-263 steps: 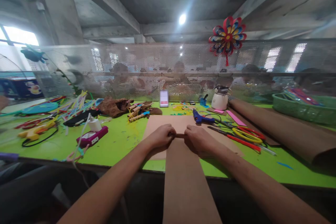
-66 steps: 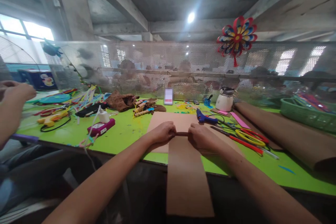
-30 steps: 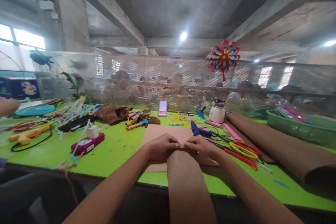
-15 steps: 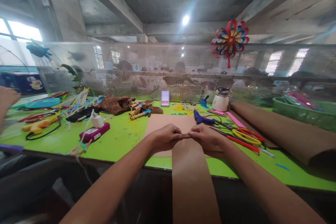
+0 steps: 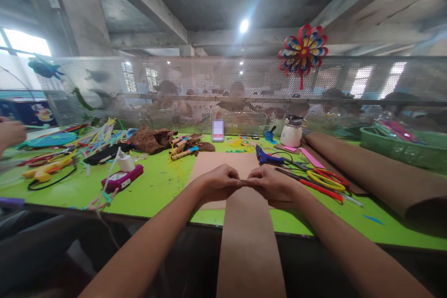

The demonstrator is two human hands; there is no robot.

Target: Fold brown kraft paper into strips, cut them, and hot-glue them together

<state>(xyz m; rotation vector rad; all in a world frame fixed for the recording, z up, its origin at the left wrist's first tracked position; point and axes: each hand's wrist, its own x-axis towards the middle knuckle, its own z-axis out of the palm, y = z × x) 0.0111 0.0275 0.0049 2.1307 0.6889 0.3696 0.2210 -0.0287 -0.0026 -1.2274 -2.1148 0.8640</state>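
Note:
A long strip of brown paper (image 5: 249,237) hangs over the table's front edge toward me. Its far end is folded or rolled into a narrow edge, which both my hands pinch. My left hand (image 5: 221,180) grips that edge from the left, fingers closed. Close beside it, nearly touching, my right hand (image 5: 267,180) pinches the same edge between thumb and fingers. Under my hands lies a flat light-brown sheet (image 5: 206,165). Just beyond my right hand rests a blue glue gun (image 5: 268,157). Scissors with red and yellow handles (image 5: 326,181) lie to its right.
A large brown paper roll (image 5: 377,172) and a green basket (image 5: 398,149) occupy the right side. A white jug (image 5: 292,132) stands behind. At left are a purple power strip (image 5: 122,177), a yellow glue gun (image 5: 49,170) and another person's hand (image 5: 12,132).
My hands have come closer together along the pinched edge. The hanging strip has swung slightly left. The view has shifted a little, and the other person's hand has changed its pose.

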